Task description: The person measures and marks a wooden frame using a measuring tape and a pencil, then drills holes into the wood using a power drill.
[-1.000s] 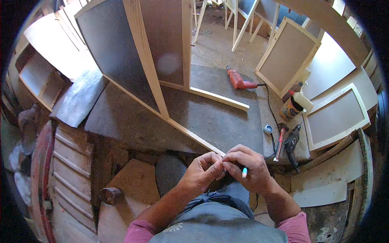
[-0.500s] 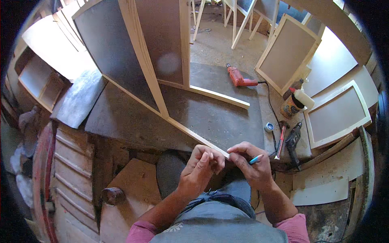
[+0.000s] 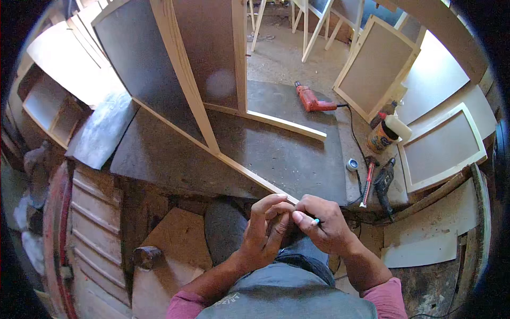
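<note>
My left hand (image 3: 265, 226) has curled fingers at the near end of a long pale wooden strip (image 3: 249, 175); what its fingertips hold is hidden. My right hand (image 3: 324, 226) is closed around a thin turquoise pen-like stick (image 3: 316, 221), its thumb and forefinger meeting my left fingertips at the strip's end. The strip runs from the foot of an upright dark framed board (image 3: 149, 64), with a slanting wooden leg (image 3: 180, 74) across its right side. A second framed brown board (image 3: 204, 48) stands behind it, with another strip (image 3: 287, 126) lying out from its foot.
On the dark worktop (image 3: 239, 143) lie a red drill (image 3: 313, 101), a black drill (image 3: 383, 186), a hammer (image 3: 367, 183) and a tape measure (image 3: 351, 165). A can with bottles (image 3: 378, 139) sits right of them. Framed boards (image 3: 374, 64) lean at right, easels (image 3: 313, 32) behind.
My right hand has turned, hiding more of the turquoise stick, and closed in on my left fingertips. My left fingers have shifted and curled differently over the strip's end. The view has shifted slightly.
</note>
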Available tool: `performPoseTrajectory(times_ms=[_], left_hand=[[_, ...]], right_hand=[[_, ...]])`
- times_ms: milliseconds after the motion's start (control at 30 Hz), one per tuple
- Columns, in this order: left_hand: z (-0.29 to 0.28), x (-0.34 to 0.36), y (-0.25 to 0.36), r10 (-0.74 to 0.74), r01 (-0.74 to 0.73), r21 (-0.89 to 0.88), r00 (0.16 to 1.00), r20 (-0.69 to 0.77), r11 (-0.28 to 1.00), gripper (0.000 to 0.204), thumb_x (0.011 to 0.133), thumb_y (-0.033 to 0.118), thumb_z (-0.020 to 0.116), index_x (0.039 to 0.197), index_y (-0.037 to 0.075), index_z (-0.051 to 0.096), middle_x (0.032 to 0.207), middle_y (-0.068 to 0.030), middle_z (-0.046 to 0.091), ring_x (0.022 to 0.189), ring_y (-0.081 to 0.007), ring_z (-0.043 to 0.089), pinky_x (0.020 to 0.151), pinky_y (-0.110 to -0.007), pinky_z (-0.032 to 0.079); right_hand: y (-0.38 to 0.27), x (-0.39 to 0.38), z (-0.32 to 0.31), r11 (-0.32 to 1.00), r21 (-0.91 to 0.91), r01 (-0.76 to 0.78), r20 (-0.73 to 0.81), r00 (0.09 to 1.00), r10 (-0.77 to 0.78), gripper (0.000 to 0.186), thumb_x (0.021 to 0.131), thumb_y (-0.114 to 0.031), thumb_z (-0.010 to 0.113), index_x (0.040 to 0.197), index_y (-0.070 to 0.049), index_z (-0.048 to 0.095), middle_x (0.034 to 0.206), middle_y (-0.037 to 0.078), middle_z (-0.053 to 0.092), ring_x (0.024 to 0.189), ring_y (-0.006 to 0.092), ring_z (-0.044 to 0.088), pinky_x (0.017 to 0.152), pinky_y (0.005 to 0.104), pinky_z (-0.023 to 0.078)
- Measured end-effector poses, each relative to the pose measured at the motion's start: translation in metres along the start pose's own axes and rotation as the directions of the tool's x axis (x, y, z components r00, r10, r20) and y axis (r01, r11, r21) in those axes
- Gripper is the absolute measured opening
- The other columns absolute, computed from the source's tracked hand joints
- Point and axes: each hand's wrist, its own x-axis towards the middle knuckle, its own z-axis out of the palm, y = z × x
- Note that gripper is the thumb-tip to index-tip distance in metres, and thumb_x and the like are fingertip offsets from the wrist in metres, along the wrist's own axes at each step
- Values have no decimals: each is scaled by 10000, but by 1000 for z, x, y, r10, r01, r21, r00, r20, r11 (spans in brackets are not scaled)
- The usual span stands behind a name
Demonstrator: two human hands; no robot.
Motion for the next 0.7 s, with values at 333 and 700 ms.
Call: performPoseTrajectory(times_ms=[333, 700], left_hand=[[3, -2, -6, 82, -71, 249, 996, -35, 966, 469, 887, -53, 550, 1284, 13, 307, 988, -158, 617, 889, -244, 640, 812, -343, 494], [6, -2, -12, 191, -152, 336, 978, -88, 930, 493, 885, -56, 557, 1296, 10, 292, 964, -166, 633, 869, -229, 650, 748, -330, 513]], right_hand=[[4, 2, 5, 988, -122, 94, -58, 993, -101, 125, 824, -104, 494, 784, 8, 532, 691, 155, 483, 609, 311, 507, 574, 378, 418], [2, 2, 10, 997, -47, 62, -110, 992, -66, 147, 846, -124, 497, 804, 11, 539, 704, 148, 491, 604, 285, 507, 577, 355, 419]])
